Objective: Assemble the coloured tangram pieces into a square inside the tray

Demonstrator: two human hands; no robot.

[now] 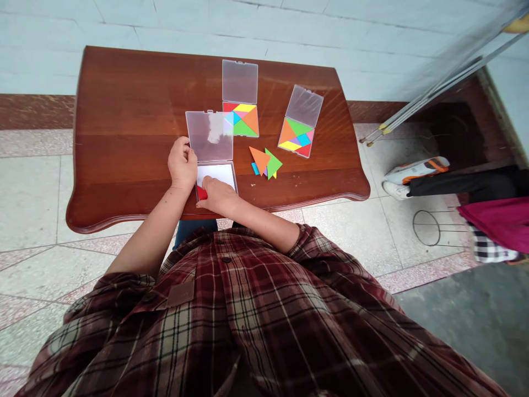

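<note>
An open clear plastic case (210, 137) with a white tray lies near the front edge of the brown wooden table (124, 121). My left hand (182, 164) grips the case's left edge, fingers curled. My right hand (217, 196) presses a red piece (201, 192) into the tray's near left corner. A loose heap of coloured pieces (264, 162), orange and green triangles on top, lies just to the right of the case.
Two more open cases (241, 117) (298, 134) filled with coloured tangram pieces sit further back. A person's shoes (413, 175) and dark trouser legs show on the tiled floor at right, beside a wire stand and metal poles.
</note>
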